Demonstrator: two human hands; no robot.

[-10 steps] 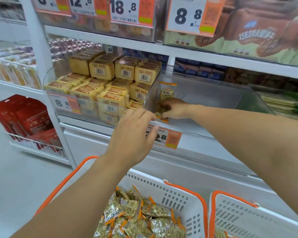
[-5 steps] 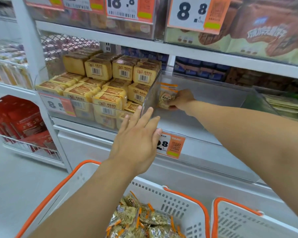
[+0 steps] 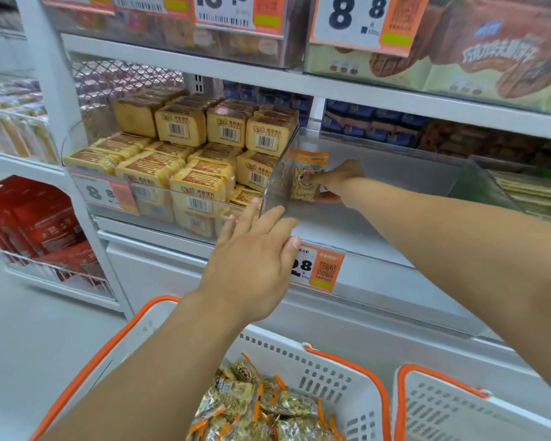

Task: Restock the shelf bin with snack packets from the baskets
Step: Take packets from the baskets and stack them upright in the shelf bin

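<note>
The right hand (image 3: 341, 181) has lifted the snack packet (image 3: 306, 183) upright against the bin's left wall (image 3: 279, 183)

I see a white shelf (image 3: 347, 227) carrying clear plastic bins side by side. The left bin (image 3: 159, 198) is packed with yellow biscuit packs (image 3: 201, 189) — stacked in rows, barcodes facing out. The middle bin (image 3: 395, 173) has a mostly bare floor, with one snack packet (image 3: 304, 183) upright against its left wall. An orange price tag (image 3: 318, 270) hangs on the shelf edge.
</note>
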